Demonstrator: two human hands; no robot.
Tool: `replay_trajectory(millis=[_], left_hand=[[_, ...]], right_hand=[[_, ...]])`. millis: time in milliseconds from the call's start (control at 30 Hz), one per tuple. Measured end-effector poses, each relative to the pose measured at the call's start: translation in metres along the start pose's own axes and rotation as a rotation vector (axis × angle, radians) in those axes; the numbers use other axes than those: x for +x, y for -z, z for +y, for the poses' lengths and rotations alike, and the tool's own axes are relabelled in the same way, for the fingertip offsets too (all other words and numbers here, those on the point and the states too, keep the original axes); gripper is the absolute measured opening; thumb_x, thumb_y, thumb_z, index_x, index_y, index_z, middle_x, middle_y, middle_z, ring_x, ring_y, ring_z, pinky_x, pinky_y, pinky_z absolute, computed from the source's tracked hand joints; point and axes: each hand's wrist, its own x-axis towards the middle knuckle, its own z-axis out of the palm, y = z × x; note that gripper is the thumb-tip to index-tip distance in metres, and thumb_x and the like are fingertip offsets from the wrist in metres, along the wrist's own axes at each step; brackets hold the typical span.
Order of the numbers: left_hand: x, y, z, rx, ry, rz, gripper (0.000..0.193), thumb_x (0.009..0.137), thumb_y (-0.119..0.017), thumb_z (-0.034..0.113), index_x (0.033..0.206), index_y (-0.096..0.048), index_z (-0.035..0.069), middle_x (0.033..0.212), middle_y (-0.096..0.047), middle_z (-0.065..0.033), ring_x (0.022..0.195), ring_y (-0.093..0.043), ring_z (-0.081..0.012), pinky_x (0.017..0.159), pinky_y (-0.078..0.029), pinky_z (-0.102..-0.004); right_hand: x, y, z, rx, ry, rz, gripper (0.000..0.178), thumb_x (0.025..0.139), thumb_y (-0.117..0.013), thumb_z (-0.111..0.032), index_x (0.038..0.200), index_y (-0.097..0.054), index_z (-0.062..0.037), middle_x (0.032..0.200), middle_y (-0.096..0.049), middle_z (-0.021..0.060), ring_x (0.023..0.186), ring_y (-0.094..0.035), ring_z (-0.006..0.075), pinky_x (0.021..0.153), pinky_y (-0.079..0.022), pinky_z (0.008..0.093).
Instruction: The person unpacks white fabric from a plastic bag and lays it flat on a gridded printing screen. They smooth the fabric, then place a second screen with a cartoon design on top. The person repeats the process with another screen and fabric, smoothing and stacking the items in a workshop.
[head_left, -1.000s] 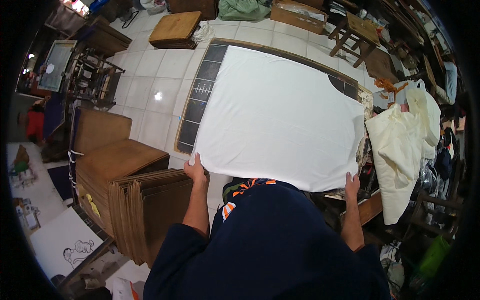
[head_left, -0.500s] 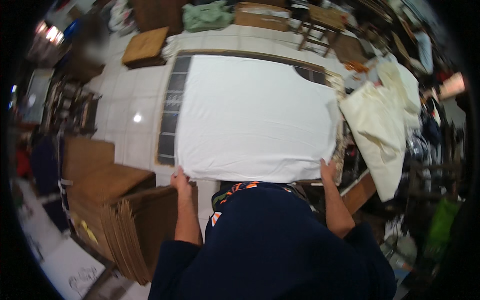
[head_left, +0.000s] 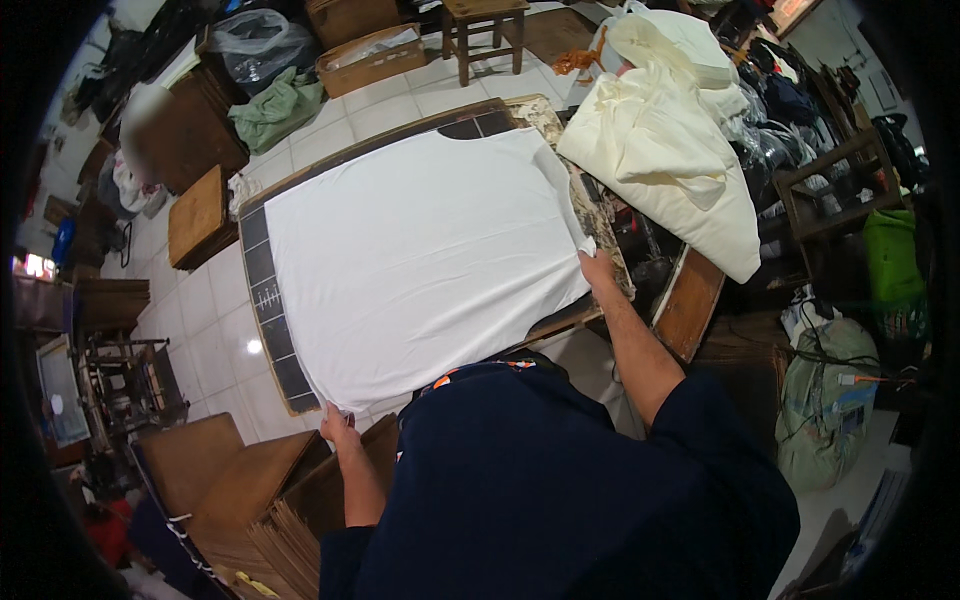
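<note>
A white cloth panel (head_left: 420, 260) with a curved cutout at its far edge lies over a dark board (head_left: 262, 300) marked with pale lines. Its near left corner is pinched in my left hand (head_left: 339, 426), just beyond the board's edge. My right hand (head_left: 597, 270) grips the panel's right side, partway up, where the fabric gathers and folds over. Creases run across the cloth toward that hand. The near right part of the board shows from under the cloth.
Cream fabric (head_left: 660, 150) is heaped beyond the board's right side, near a wooden plank (head_left: 690, 305). Stacked brown boards (head_left: 290, 540) stand at the lower left. A wooden stool (head_left: 483, 25), a cardboard box (head_left: 372, 62) and a green cloth bundle (head_left: 277, 112) sit farther back.
My right hand has shifted from the near right corner up the panel's right side, pulling the cloth into creases. My left hand stays at its corner. The view has turned to the right.
</note>
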Motion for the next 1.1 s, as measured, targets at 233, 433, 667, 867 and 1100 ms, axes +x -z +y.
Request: replay_trajectory(millis=[233, 433, 667, 867, 1100], left_hand=[[-0.009, -0.007, 0.008, -0.050, 0.060, 0.055, 0.032, 0.081, -0.075, 0.030, 0.097, -0.061, 0.006, 0.087, -0.066, -0.0072, 0.070, -0.062, -0.0174, 0.053, -0.050, -0.0264], [-0.011, -0.010, 0.016, -0.023, 0.106, 0.075, 0.033, 0.081, -0.074, 0.035, 0.097, -0.061, 0.008, 0.081, -0.066, -0.0051, 0.064, -0.061, -0.0145, 0.049, -0.047, -0.0242], [-0.005, -0.006, 0.010, -0.167, 0.118, -0.021, 0.037, 0.084, -0.071, 0.038, 0.106, -0.060, 0.010, 0.090, -0.066, -0.0057, 0.073, -0.061, -0.0175, 0.056, -0.049, -0.0290], [-0.021, -0.005, 0.010, -0.470, 0.142, -0.211, 0.039, 0.085, -0.070, 0.034, 0.112, -0.059, 0.008, 0.106, -0.064, -0.0060, 0.089, -0.061, -0.0194, 0.069, -0.051, -0.0310], [-0.056, -0.012, 0.023, -0.989, 0.147, -0.591, 0.041, 0.092, -0.061, 0.029, 0.125, -0.052, 0.007, 0.123, -0.059, -0.0076, 0.112, -0.057, -0.0252, 0.103, -0.042, -0.0411]], right_hand=[[-0.017, 0.026, -0.003, 0.670, -0.216, -0.403, 0.049, 0.084, -0.071, -0.030, 0.119, -0.057, 0.0014, 0.115, -0.063, 0.0152, 0.102, -0.062, 0.0279, 0.087, -0.049, 0.0395], [-0.046, 0.051, -0.039, 0.817, -0.180, -0.762, 0.048, 0.084, -0.072, -0.024, 0.122, -0.055, -0.0009, 0.116, -0.063, 0.0127, 0.105, -0.062, 0.0265, 0.092, -0.050, 0.0403], [-0.073, 0.071, -0.102, 0.768, 0.082, -0.723, 0.044, 0.088, -0.068, -0.016, 0.124, -0.051, 0.0013, 0.114, -0.062, 0.0120, 0.101, -0.062, 0.0248, 0.089, -0.051, 0.0393], [-0.125, 0.099, -0.175, 0.780, 0.253, -0.686, 0.048, 0.087, -0.067, -0.013, 0.127, -0.048, 0.0027, 0.116, -0.061, 0.0133, 0.103, -0.061, 0.0255, 0.089, -0.050, 0.0387], [-0.169, 0.128, -0.233, 0.712, 0.361, -0.632, 0.048, 0.084, -0.066, -0.010, 0.124, -0.049, 0.0085, 0.112, -0.062, 0.0151, 0.100, -0.062, 0.0256, 0.089, -0.050, 0.0369]])
